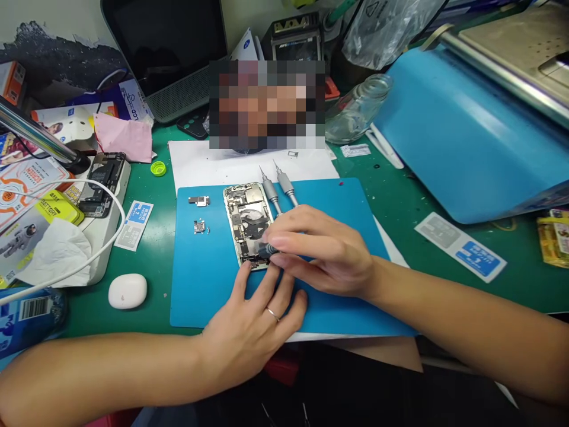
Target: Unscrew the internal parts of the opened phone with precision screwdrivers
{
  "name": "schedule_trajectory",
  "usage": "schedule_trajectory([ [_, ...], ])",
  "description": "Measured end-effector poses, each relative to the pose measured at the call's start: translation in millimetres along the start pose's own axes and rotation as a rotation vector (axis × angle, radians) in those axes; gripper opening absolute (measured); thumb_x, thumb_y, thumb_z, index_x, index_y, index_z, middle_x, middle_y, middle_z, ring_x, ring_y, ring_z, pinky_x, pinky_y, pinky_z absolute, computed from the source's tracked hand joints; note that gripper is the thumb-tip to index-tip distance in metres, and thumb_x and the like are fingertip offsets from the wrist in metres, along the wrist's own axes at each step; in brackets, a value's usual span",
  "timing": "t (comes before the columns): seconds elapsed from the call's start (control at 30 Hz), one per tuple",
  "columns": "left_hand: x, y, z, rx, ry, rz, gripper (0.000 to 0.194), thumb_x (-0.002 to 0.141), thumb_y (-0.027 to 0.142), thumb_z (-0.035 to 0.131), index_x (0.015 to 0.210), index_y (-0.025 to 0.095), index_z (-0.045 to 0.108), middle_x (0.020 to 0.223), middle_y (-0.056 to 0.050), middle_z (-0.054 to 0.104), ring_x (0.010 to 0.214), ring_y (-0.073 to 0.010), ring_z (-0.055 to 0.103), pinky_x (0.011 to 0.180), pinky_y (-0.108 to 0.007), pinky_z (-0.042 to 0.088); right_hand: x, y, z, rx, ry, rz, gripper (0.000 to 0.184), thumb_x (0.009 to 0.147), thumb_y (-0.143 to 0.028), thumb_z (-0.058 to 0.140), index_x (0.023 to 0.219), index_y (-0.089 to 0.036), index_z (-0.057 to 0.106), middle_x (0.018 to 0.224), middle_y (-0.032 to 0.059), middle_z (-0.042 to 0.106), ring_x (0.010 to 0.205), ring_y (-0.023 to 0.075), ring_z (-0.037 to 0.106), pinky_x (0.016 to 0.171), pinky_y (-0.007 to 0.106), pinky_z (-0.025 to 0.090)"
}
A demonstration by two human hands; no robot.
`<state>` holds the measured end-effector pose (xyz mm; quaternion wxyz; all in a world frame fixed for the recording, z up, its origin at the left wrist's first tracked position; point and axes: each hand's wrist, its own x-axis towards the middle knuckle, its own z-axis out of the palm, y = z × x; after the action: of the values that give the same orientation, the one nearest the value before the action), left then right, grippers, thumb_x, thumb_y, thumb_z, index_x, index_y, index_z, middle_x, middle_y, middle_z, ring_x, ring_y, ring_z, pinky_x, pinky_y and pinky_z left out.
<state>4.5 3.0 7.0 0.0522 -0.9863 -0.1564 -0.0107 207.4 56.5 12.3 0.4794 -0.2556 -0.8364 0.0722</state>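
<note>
An opened phone (249, 213) with bare inner parts lies on a blue mat (200, 296). My left hand (255, 314), with a ring on one finger, has its fingers spread and the fingertips at the phone's bottom edge. Above the phone's lower right, my right hand (329, 249) is closed in a pinch around a small dark grey piece with a ridged end (267, 249); its kind is unclear, as the fingers cover much of it. Two grey screwdrivers (269, 188) lie beside the phone, their rear ends hidden behind my right hand.
Small metal parts (200, 226) and a circuit piece (199, 201) lie left of the phone. Further left are a white earbud case (127, 291), a card (134, 225) and a white cable (106, 237). Behind stand a glass jar (360, 110) and a blue machine (457, 130).
</note>
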Motion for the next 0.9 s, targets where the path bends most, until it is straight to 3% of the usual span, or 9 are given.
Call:
schedule_trajectory([
  [0.1,-0.3,1.2,0.6,0.002,0.003,-0.006,0.054,0.101,0.032,0.046,0.151,0.012,0.046,0.156,-0.019,0.045,0.147,-0.0389,0.036,0.112,-0.062,0.037,0.2,-0.1,-1.2,-0.065,0.007,0.021,0.029,0.095,-0.012,0.058,0.124,-0.018,0.058,0.094,0.0069,0.07,0.082,0.0161,0.068,0.07,0.031,0.06],
  [0.23,-0.8,1.3,0.8,0.007,0.008,-0.003,0.055,0.101,0.033,0.046,0.151,0.012,0.045,0.156,-0.02,0.045,0.147,-0.0399,0.036,0.112,-0.063,0.037,1.1,-0.7,-0.9,0.026,0.026,-0.015,0.041,0.094,-0.005,0.055,0.133,-0.016,0.053,0.106,0.0092,0.074,0.099,0.0178,0.073,0.085,0.036,0.063],
  [0.43,-0.2,0.6,0.2,0.018,-0.001,0.003,0.051,0.101,0.029,0.042,0.15,0.012,0.047,0.154,-0.018,0.048,0.145,-0.0382,0.039,0.111,-0.062,0.038,1.5,-1.8,-2.5,-0.084,0.02,0.023,0.03,0.097,-0.012,0.055,0.125,-0.02,0.059,0.09,0.0041,0.07,0.081,0.0152,0.069,0.076,0.033,0.061],
  [0.6,0.5,0.4,0.1,0.004,0.002,0.004,0.052,0.102,0.029,0.042,0.15,0.011,0.046,0.155,-0.019,0.047,0.145,-0.0389,0.039,0.112,-0.063,0.037,2.3,-1.9,-2.6,0.025,0.025,-0.043,0.035,0.093,-0.002,0.055,0.127,-0.012,0.057,0.108,0.0102,0.075,0.1,0.0172,0.072,0.088,0.036,0.061],
  [0.77,1.4,0.4,-1.3,-0.001,-0.006,-0.003,0.052,0.101,0.028,0.042,0.15,0.011,0.046,0.155,-0.019,0.047,0.146,-0.0381,0.038,0.112,-0.062,0.038,2.2,-3.6,-4.9,-0.107,0.029,0.005,0.031,0.096,-0.013,0.057,0.126,-0.023,0.06,0.086,0.0021,0.07,0.08,0.0169,0.07,0.075,0.035,0.061],
  [0.9,1.2,0.2,-0.7,0.002,-0.01,0.004,0.052,0.101,0.029,0.043,0.15,0.011,0.046,0.155,-0.019,0.046,0.145,-0.0386,0.039,0.112,-0.063,0.037,1.9,-3.4,-4.1,-0.068,0.031,-0.021,0.034,0.094,-0.008,0.057,0.126,-0.018,0.06,0.101,0.0082,0.075,0.095,0.0192,0.072,0.083,0.035,0.061],
])
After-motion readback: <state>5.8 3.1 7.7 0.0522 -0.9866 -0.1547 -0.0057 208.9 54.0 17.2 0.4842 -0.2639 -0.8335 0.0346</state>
